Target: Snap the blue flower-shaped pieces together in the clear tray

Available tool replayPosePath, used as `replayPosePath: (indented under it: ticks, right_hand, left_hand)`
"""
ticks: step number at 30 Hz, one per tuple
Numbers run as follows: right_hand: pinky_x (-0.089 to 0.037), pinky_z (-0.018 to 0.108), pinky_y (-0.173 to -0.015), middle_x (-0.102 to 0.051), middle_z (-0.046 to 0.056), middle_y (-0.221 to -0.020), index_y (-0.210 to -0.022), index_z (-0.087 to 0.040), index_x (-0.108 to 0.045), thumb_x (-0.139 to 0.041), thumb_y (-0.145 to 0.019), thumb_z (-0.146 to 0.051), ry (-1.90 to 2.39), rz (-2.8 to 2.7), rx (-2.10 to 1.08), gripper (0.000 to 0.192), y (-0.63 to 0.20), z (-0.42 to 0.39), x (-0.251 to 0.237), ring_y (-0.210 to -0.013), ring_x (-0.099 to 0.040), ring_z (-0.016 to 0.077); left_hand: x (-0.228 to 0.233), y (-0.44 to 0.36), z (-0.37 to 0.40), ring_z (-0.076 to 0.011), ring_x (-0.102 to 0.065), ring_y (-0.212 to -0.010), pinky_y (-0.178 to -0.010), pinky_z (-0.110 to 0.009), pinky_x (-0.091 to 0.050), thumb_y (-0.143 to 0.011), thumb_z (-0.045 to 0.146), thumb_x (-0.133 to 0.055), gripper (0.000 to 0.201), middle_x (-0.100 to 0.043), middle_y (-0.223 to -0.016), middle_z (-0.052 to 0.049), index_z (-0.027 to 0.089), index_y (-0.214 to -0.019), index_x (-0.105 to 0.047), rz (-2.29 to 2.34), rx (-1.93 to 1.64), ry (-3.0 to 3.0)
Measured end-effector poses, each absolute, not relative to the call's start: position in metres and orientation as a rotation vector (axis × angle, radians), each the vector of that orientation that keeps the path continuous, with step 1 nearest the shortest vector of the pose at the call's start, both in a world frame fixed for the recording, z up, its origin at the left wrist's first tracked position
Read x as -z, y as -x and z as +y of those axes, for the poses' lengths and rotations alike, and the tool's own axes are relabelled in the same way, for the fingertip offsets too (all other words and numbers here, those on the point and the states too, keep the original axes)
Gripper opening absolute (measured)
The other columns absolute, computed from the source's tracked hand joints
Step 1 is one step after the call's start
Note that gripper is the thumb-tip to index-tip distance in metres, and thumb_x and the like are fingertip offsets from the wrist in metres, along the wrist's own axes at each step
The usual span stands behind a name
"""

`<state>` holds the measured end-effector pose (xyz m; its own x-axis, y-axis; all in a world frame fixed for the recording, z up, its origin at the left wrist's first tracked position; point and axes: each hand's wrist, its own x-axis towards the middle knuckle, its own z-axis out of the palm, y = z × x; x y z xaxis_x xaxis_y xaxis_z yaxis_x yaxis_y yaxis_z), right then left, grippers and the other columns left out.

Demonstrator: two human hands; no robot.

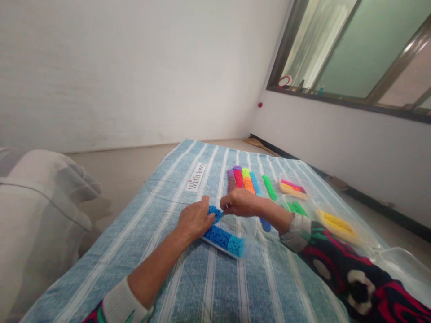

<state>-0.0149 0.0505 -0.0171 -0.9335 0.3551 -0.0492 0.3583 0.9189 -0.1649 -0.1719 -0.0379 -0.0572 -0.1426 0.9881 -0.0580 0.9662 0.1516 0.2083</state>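
Note:
A clear tray [245, 255] on the cloth holds a row of small, bumpy blue pieces [220, 237], turning lighter blue at the near right end. My left hand [194, 219] is closed at the tray's far left end, its fingertips against a second bumpy blue clump [214, 213]. Just right of it, my right hand [240, 202] makes a pinch beside this clump. A thin bluish bit shows at its fingertips, too small to name. Behind my right hand lie purple, red [238, 177], orange [248, 184] and light blue rows. A darker blue row [266, 224] sticks out below my right wrist.
A blue and white striped cloth [182, 278] printed "With love" covers the table. On the right are a green strip [269, 187], clear packs with pink-yellow [292, 188], green [296, 208] and yellow pieces [337, 224], and a clear container [402, 264]. A covered seat [37, 233] stands left.

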Motion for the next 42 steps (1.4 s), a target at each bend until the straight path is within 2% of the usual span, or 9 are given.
replayPosePath:
  ticks: [6,12,15,18,21,28,35,42]
  right_hand:
    - [-0.032,0.027,-0.057,-0.072,0.005,-0.08,-0.097,-0.018,-0.072,-0.057,-0.088,-0.018,-0.609,2.957,-0.053,0.017,0.031,0.036,0.03,-0.071,-0.063,0.0166]
    - [-0.041,0.027,-0.064,-0.073,0.009,-0.086,-0.105,-0.015,-0.069,-0.052,-0.09,-0.018,-0.711,2.968,-0.08,0.023,0.034,0.031,0.034,-0.079,-0.067,0.0199]
    - [-0.044,0.028,-0.067,-0.073,0.01,-0.087,-0.107,-0.015,-0.067,-0.05,-0.091,-0.018,-0.758,2.975,-0.075,0.024,0.035,0.029,0.04,-0.081,-0.068,0.0218]
    - [-0.045,0.029,-0.069,-0.073,0.01,-0.088,-0.108,-0.014,-0.066,-0.05,-0.091,-0.018,-0.78,3.021,-0.081,0.023,0.035,0.028,0.046,-0.082,-0.069,0.023]
    - [-0.045,0.03,-0.064,-0.073,0.011,-0.089,-0.109,-0.015,-0.064,-0.05,-0.091,-0.018,-0.815,3.056,-0.052,0.023,0.033,0.026,0.049,-0.08,-0.069,0.0234]
    - [-0.038,0.025,-0.061,-0.073,0.008,-0.094,-0.1,-0.018,-0.064,-0.052,-0.093,-0.023,-1.071,3.184,0.06,0.014,0.002,0.011,0.048,-0.081,-0.067,0.0189]
    - [-0.04,0.024,-0.068,-0.071,0.005,-0.084,-0.087,-0.018,-0.064,-0.05,-0.094,-0.023,-1.427,3.326,0.171,0.016,-0.057,0.001,0.068,-0.076,-0.064,0.015]
    - [-0.043,0.025,-0.072,-0.069,0.005,-0.084,-0.089,-0.019,-0.066,-0.052,-0.09,-0.021,-1.911,3.293,0.227,0.014,-0.104,0.007,0.091,-0.078,-0.064,0.0162]
  left_hand:
    - [0.058,0.176,-0.036,-0.0343,-0.066,-0.107,-0.083,-0.041,-0.049,-0.084,0.032,-0.048,0.04,-0.072,-0.107,-0.018,0.015,-0.121,-0.048,2.173,-0.212,-1.929]
    - [0.054,0.189,-0.031,-0.029,-0.064,-0.113,-0.091,-0.036,-0.048,-0.077,0.022,-0.053,0.046,-0.071,-0.114,-0.014,0.016,-0.123,-0.051,1.979,-0.338,-1.896]
    - [0.052,0.19,-0.03,-0.0297,-0.063,-0.115,-0.092,-0.036,-0.048,-0.074,0.024,-0.057,0.054,-0.07,-0.118,-0.013,0.015,-0.127,-0.05,1.925,-0.408,-1.861]
    - [0.054,0.187,-0.03,-0.0317,-0.064,-0.111,-0.09,-0.038,-0.049,-0.076,0.032,-0.059,0.062,-0.071,-0.113,-0.014,0.012,-0.134,-0.046,1.984,-0.391,-1.859]
    - [0.056,0.184,-0.03,-0.0316,-0.067,-0.105,-0.084,-0.037,-0.05,-0.08,0.034,-0.056,0.062,-0.074,-0.101,-0.013,0.012,-0.137,-0.044,2.067,-0.342,-1.877]
    - [0.054,0.181,-0.029,-0.0292,-0.068,-0.104,-0.085,-0.035,-0.049,-0.082,0.037,-0.053,0.061,-0.074,-0.103,-0.012,0.013,-0.137,-0.044,2.123,-0.282,-1.885]
    - [0.054,0.178,-0.029,-0.0296,-0.066,-0.107,-0.088,-0.036,-0.049,-0.084,0.04,-0.046,0.067,-0.07,-0.116,-0.016,0.009,-0.143,-0.037,2.176,-0.186,-1.876]
    - [0.052,0.173,-0.03,-0.0319,-0.061,-0.118,-0.094,-0.039,-0.047,-0.086,0.038,-0.043,0.066,-0.063,-0.129,-0.02,0.007,-0.143,-0.035,2.224,-0.134,-1.903]
